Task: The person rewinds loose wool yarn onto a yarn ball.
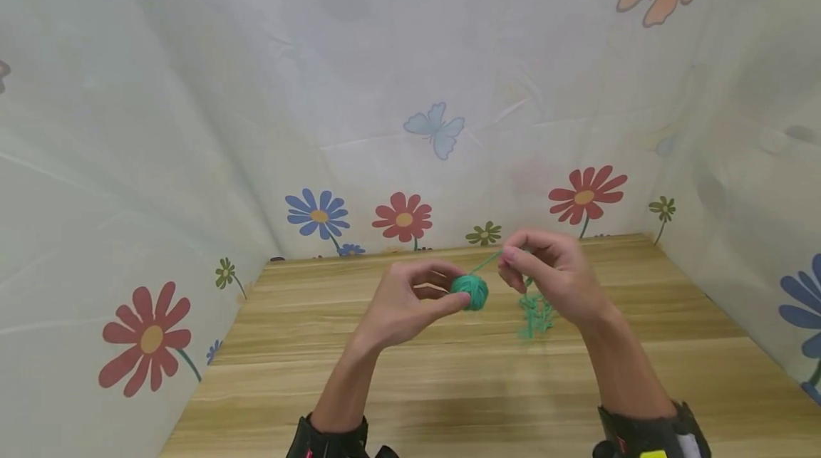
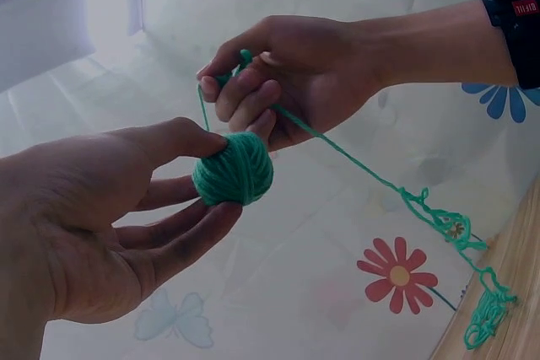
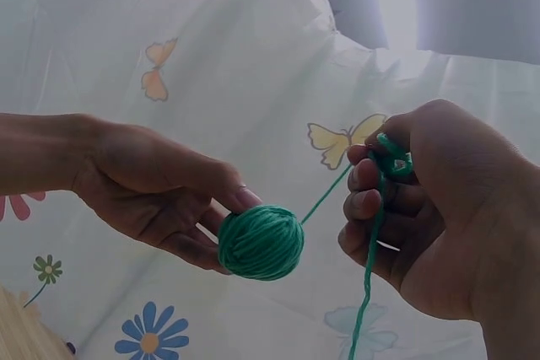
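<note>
A small ball of green yarn (image 1: 471,293) is held between the thumb and fingers of my left hand (image 1: 404,305), above the table. From it a short taut strand runs up to my right hand (image 1: 554,273), whose thumb and index finger pinch the yarn (image 3: 393,158). In the right wrist view a small loop shows at that pinch, and the strand passes down across the curled fingers. The loose yarn (image 2: 439,221) trails from the right hand, kinked and tangled, to a small heap (image 2: 488,322) on the table.
The wood-grain table (image 1: 288,372) stretches beneath both hands. A pale curtain (image 1: 359,52) printed with flowers and butterflies encloses its back and sides. Dark straps with devices sit on both wrists, one being the right wrist band (image 1: 654,433).
</note>
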A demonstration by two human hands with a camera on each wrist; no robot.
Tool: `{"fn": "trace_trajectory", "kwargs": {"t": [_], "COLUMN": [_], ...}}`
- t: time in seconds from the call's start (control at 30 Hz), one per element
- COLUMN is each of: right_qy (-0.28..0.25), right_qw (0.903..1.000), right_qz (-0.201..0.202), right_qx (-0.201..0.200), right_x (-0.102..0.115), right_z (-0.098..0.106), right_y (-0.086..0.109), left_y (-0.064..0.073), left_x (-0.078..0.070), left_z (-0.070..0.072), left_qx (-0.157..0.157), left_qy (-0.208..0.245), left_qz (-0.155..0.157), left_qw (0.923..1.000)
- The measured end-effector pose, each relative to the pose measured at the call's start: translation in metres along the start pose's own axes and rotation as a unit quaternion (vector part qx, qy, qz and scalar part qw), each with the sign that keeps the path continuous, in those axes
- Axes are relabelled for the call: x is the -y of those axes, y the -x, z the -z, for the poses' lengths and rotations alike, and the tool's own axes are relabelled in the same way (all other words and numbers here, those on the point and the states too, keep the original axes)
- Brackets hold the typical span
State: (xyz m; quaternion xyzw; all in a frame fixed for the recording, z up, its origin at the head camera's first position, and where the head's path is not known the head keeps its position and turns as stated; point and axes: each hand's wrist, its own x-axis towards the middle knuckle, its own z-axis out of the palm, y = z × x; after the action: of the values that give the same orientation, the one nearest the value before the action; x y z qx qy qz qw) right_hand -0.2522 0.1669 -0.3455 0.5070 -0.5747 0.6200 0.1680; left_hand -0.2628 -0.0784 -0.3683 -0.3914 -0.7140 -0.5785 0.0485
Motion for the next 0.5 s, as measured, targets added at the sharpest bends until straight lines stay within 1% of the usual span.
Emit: {"fn": "trace_trajectory", "kwargs": {"t": [0.1, 0.23, 0.37, 0.5], "right_qy": [0.011, 0.037, 0.082, 0.116], "right_qw": [0.9995, 0.9962, 0.9872, 0.9774], "right_qz": [0.003, -0.012, -0.024, -0.011], "right_qx": [0.030, 0.078, 0.135, 0.177], "right_x": [-0.0005, -0.0029, -0.0060, -0.0069], "right_z": [0.0002, 0.0007, 0.0001, -0.0030], "right_y": [0.0002, 0.0026, 0.0047, 0.0042], "left_y": [-0.0003, -0.0002, 0.0001, 0.0000], "left_x": [0.0005, 0.0017, 0.0025, 0.0016], "left_z": [0.0002, 0.0011, 0.0024, 0.0034], "left_qx": [-0.007, -0.026, -0.049, -0.072], "left_qy": [0.006, -0.008, -0.015, -0.004], "left_qz": [0.003, 0.012, 0.015, 0.009], "left_qw": [0.9999, 0.9996, 0.9986, 0.9974]}}
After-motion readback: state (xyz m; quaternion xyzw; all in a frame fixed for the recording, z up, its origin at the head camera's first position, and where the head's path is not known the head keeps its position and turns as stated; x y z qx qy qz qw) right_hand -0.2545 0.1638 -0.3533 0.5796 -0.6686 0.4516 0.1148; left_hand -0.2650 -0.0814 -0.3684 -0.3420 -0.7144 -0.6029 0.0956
